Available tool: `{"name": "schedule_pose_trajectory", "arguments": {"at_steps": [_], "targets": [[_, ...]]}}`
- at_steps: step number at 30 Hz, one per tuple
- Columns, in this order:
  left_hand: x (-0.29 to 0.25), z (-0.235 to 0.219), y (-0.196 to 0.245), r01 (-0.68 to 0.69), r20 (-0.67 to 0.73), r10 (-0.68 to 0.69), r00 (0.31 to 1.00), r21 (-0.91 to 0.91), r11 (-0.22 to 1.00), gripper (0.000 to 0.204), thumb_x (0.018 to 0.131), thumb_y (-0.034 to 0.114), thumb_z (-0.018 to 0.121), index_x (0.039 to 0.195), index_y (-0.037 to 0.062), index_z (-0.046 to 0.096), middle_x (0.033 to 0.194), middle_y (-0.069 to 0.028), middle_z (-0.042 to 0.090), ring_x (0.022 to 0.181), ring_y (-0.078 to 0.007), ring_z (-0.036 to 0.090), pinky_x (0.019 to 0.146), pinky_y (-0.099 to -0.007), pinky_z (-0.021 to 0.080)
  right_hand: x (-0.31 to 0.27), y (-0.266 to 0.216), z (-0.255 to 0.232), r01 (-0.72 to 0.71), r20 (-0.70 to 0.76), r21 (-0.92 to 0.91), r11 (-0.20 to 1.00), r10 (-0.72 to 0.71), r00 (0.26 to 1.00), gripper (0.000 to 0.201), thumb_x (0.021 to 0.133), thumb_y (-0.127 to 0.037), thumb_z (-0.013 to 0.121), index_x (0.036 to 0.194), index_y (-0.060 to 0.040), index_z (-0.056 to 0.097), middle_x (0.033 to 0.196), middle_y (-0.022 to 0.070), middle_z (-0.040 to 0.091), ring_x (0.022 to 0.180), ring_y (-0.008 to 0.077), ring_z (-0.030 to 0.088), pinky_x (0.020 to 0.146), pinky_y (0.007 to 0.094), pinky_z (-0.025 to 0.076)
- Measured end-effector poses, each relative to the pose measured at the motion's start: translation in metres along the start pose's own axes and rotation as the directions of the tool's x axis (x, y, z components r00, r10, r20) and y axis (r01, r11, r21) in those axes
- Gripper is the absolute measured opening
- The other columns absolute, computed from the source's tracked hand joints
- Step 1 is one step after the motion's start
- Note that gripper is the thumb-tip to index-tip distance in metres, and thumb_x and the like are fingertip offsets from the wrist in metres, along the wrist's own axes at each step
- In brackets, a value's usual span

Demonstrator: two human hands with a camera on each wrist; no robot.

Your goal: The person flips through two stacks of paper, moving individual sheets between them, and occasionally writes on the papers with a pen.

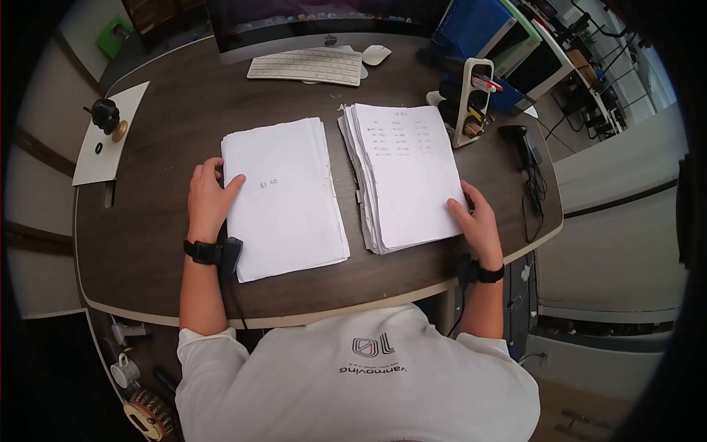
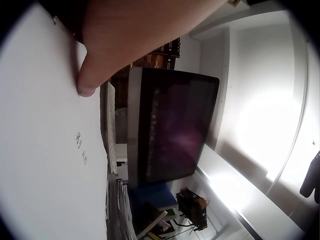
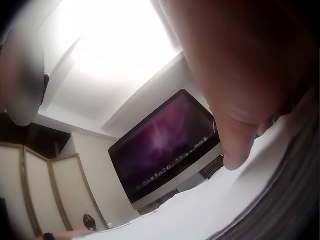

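Observation:
Two paper stacks lie side by side on the dark desk. The left stack (image 1: 283, 214) bears a short handwritten mark; its top sheet (image 2: 45, 125) fills the left of the left wrist view. My left hand (image 1: 209, 199) is at its left edge, thumb on top and fingers bent at the side. The thicker right stack (image 1: 409, 184) has columns of writing on its top sheet and uneven edges. My right hand (image 1: 480, 225) holds its right edge, thumb on the top sheet (image 3: 190, 210) and fingers along the side.
Behind the stacks are a keyboard (image 1: 305, 66), a mouse (image 1: 376, 54) and a monitor (image 1: 331, 26). A pen holder (image 1: 471, 103), a black device (image 1: 519, 144) with coiled cable and upright folders (image 1: 508, 44) stand right. A white board (image 1: 110, 140) with a black knob lies left.

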State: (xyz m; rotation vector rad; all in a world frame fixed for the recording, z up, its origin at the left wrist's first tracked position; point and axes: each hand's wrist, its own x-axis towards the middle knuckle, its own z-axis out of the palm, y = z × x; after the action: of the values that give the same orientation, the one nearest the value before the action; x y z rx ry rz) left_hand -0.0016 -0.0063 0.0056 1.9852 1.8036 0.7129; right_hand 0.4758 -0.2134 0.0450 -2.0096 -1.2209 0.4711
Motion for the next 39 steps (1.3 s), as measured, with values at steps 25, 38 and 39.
{"name": "schedule_pose_trajectory", "arguments": {"at_steps": [25,38,39], "targets": [[0.008,0.009,0.003,-0.061,-0.133,0.048,0.99,-0.094,0.994,0.061,0.084,0.022,0.087,0.135,0.0025,0.06,0.124,-0.0171,0.063,0.114,-0.0346,0.063,0.097,-0.0441,0.053,0.0,-0.036,0.016,-0.015,0.084,-0.098,0.995,0.024,0.996,0.076,0.096,-0.024,0.079,0.154,0.0124,0.046,0.145,0.0322,0.062,0.135,0.0384,0.062,0.113,0.0417,0.048],[0.004,-0.011,-0.026,0.091,0.094,0.123,0.988,-0.995,0.03,0.031,0.109,0.012,0.061,0.139,0.0029,0.058,0.135,-0.011,0.069,0.122,-0.0209,0.067,0.107,-0.0387,0.054,-0.04,-0.102,0.038,0.181,0.099,0.397,0.9,-0.238,0.966,0.037,0.097,-0.002,0.073,0.133,0.0022,0.07,0.125,0.0155,0.075,0.102,0.0181,0.072,0.086,0.0315,0.057],[0.004,-0.009,-0.029,0.113,0.092,0.186,0.978,-0.988,-0.103,0.034,0.11,0.014,0.06,0.142,0.0035,0.057,0.141,-0.0124,0.066,0.129,-0.0237,0.065,0.112,-0.042,0.052,-0.047,-0.116,0.051,0.239,0.176,0.447,0.862,-0.347,0.921,0.044,0.095,-0.006,0.078,0.138,0.001,0.068,0.129,0.015,0.073,0.104,0.0188,0.072,0.084,0.0317,0.058]]}}
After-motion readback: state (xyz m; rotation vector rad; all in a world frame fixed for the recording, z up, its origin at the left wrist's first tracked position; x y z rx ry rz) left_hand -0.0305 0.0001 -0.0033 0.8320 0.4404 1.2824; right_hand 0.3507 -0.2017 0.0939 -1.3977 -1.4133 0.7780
